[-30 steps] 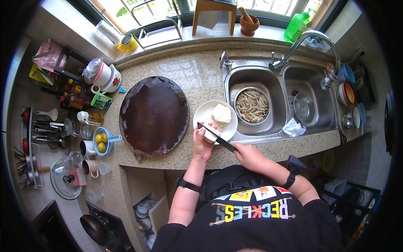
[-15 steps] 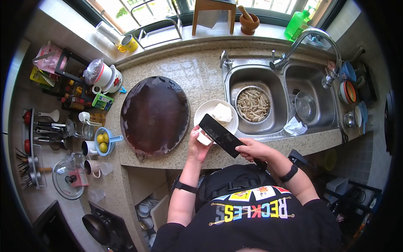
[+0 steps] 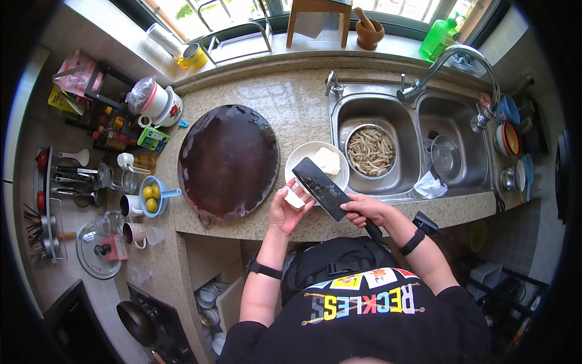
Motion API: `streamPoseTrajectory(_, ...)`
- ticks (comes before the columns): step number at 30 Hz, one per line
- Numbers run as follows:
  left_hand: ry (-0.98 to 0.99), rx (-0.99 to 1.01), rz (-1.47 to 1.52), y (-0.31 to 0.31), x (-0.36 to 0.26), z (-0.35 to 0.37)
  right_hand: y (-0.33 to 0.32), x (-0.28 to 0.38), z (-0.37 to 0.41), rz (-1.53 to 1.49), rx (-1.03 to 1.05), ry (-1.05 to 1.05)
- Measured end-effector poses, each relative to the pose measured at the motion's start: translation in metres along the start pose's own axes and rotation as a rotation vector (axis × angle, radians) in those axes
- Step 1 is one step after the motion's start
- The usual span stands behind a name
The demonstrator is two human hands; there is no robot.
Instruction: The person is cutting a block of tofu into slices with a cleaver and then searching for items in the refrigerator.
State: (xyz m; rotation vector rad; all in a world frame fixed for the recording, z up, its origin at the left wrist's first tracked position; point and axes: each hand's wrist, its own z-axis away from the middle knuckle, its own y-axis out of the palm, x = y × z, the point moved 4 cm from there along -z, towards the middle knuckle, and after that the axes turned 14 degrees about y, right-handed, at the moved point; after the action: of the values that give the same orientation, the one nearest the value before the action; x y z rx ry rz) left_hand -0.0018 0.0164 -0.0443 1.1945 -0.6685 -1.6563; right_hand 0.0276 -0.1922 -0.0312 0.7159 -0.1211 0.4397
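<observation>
White piece (image 3: 294, 199): it lies in the upturned left hand, near the cleaver's blade and on the person's side of the plate.
Left hand (image 3: 288, 209): palm up under the white piece, fingers loosely curled and a little apart rather than clamped down.
Right hand (image 3: 365, 210): fingers and thumb closed together on the cleaver where blade and handle meet.
Cleaver (image 3: 327, 191): dark, broad blade slanting away from the right hand toward the plate, its far end overlapping the near rim in view; whether they touch cannot be told. The handle points back toward the person.
Plate (image 3: 296, 158): white and round, on the counter between the dark board and the sink, bearing a larger white block (image 3: 326, 161).
Dark board (image 3: 229, 162): large and round, flat on the speckled counter (image 3: 260, 91), left of the plate.
Sink (image 3: 412, 185): double-basined, right of the plate. The left basin holds a round bowl (image 3: 350, 159) of pale, slender pieces (image 3: 371, 150); the right one holds a clear bowl (image 3: 445, 155).
White cloth (image 3: 430, 186): crumpled at the sink's near edge.
</observation>
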Motion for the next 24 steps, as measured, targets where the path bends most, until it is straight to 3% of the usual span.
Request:
streamPoseTrajectory(9, 0.004, 0.000, -0.042, 0.001, -0.009, 0.017, -0.001, 0.003, 0.012, -0.017, -0.041, -0.045)
streamPoseTrajectory(13, 0.177, 0.009, -0.182, -0.007, -0.028, 0.026, -0.007, 0.000, 0.028, -0.051, -0.070, -0.082)
streamPoseTrajectory(17, 0.311, 0.010, -0.236, -0.002, -0.032, 0.020, -0.003, 0.001, 0.038, -0.016, -0.191, -0.121)
streamPoseTrajectory(19, 0.241, -0.034, 0.004, 0.008, -0.024, 0.011, -0.005, -0.001, 0.037, 0.120, -0.308, -0.228)
streamPoseTrajectory(23, 0.145, -0.102, 0.141, 0.025, -0.004, -0.013, 0.014, 0.000, 0.047, 0.246, -0.455, -0.353)
streamPoseTrajectory(24, 0.142, -0.157, 0.118, 0.028, 0.000, -0.018, 0.018, 0.002, 0.052, 0.420, -0.599, -0.487)
